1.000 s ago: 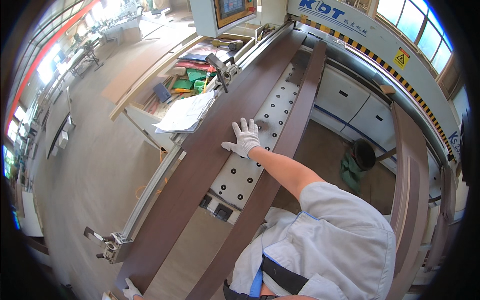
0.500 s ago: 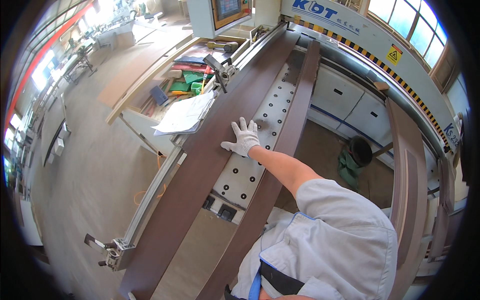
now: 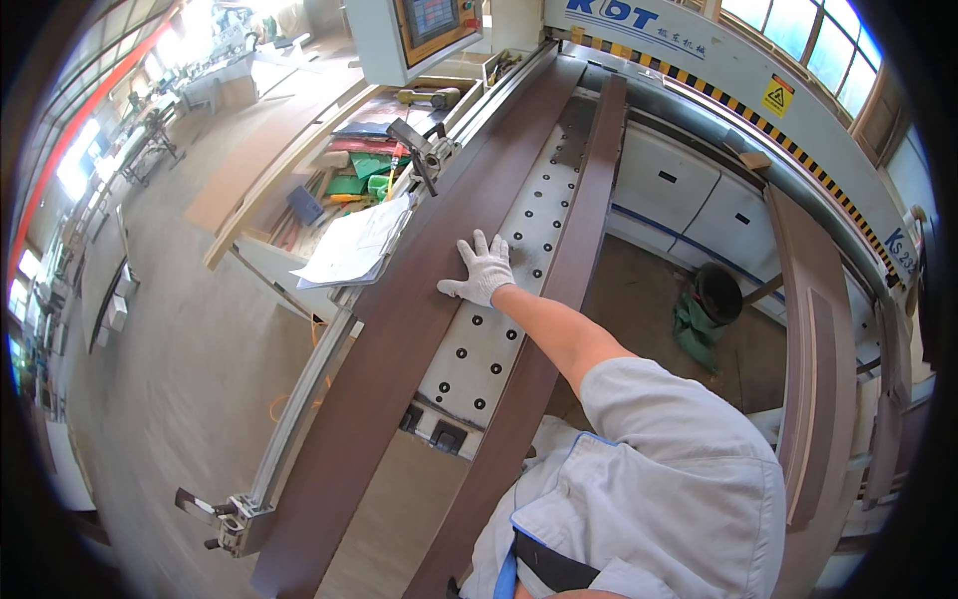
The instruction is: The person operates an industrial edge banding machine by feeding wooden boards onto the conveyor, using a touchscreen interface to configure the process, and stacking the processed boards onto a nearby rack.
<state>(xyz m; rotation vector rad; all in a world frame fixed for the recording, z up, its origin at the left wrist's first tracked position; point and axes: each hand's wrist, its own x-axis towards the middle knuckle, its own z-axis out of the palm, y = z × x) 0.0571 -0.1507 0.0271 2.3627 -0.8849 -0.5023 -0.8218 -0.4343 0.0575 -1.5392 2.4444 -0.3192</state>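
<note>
My right hand (image 3: 479,269), in a white knitted glove, lies palm down with fingers spread on a long dark brown board (image 3: 424,250). It rests at the board's inner edge, partly over the pale machine bed (image 3: 514,215) with its rows of black round pads. A second, narrower dark brown board (image 3: 559,299) runs beside it, under my outstretched forearm. My left hand is not in view.
A metal rail with clamps (image 3: 235,524) runs along the wide board's outer side. Papers (image 3: 356,243) lie by a cluttered tool tray (image 3: 344,180). A control screen (image 3: 431,22) stands at the far end. More brown panels (image 3: 813,369) lean at the right, near a black bucket (image 3: 717,295).
The view has shifted slightly, so the scene sits a little further left and higher. My right hand stays spread on the wide board.
</note>
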